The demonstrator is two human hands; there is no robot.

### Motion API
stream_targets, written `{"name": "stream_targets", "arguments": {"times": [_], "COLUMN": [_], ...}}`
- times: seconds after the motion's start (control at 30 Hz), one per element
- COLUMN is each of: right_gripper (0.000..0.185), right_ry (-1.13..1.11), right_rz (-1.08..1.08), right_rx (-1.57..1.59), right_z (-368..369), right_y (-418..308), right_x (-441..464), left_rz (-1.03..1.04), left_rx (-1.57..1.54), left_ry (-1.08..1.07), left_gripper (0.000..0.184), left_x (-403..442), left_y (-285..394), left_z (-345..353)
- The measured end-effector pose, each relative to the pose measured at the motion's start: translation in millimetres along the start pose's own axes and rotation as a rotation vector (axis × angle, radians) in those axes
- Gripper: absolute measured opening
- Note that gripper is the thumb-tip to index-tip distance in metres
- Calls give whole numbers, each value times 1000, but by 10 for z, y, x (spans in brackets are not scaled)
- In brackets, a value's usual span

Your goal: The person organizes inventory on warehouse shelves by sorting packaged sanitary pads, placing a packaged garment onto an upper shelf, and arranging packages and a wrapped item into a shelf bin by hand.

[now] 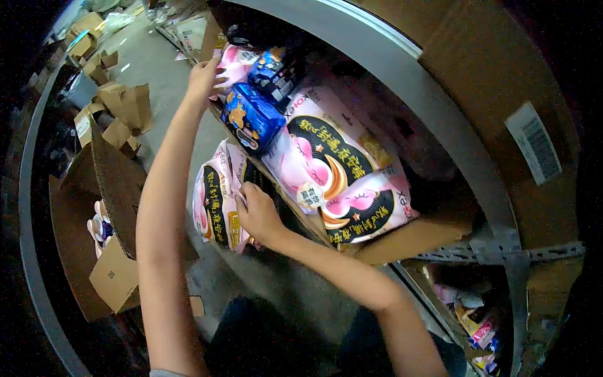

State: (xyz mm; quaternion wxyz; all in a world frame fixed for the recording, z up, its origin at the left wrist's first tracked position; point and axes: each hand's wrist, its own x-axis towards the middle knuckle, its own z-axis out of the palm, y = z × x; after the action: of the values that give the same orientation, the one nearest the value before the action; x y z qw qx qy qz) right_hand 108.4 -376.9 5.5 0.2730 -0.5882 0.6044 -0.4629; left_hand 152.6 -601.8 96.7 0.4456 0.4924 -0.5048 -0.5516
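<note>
With its grip clamped, the right hand is holding a crinkled, pillow-shaped plastic bag at nine o'clock, while the left hand is resting fingers over a glossy pink pack at eleven, that grip's closure impossible to tell.

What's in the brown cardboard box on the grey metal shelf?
The brown cardboard box holds pink plastic packs with black labels and shiny blue plastic packs. Anything beneath them is covered; its back is too dark to tell.
</note>
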Motion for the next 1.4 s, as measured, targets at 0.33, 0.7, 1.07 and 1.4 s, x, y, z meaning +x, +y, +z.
{"name": "stream_targets", "arguments": {"times": [0.33, 0.7, 1.07, 1.4], "right_gripper": [15, 11, 14, 14], "right_ry": [-187, -241, -319, -238], "right_rz": [-18, 101, 253, 217], "right_rx": [-29, -27, 13, 5], "right_z": [-1042, -1368, -1479, -1477], "right_y": [-389, -158, -62, -18], "right_x": [-1112, -1909, -1980, -2026], "left_rz": [909, 1503, 667, -54], "left_rx": [619, 838, 362, -55], "left_ry": [-235, -801, -944, -1118], "left_gripper": [19, 48, 29, 39], "left_x": [-1333, -2317, -1830, -1720], "left_y": [61, -442, 113, -147], "left_z": [613, 1676, 1397, 1304]}}
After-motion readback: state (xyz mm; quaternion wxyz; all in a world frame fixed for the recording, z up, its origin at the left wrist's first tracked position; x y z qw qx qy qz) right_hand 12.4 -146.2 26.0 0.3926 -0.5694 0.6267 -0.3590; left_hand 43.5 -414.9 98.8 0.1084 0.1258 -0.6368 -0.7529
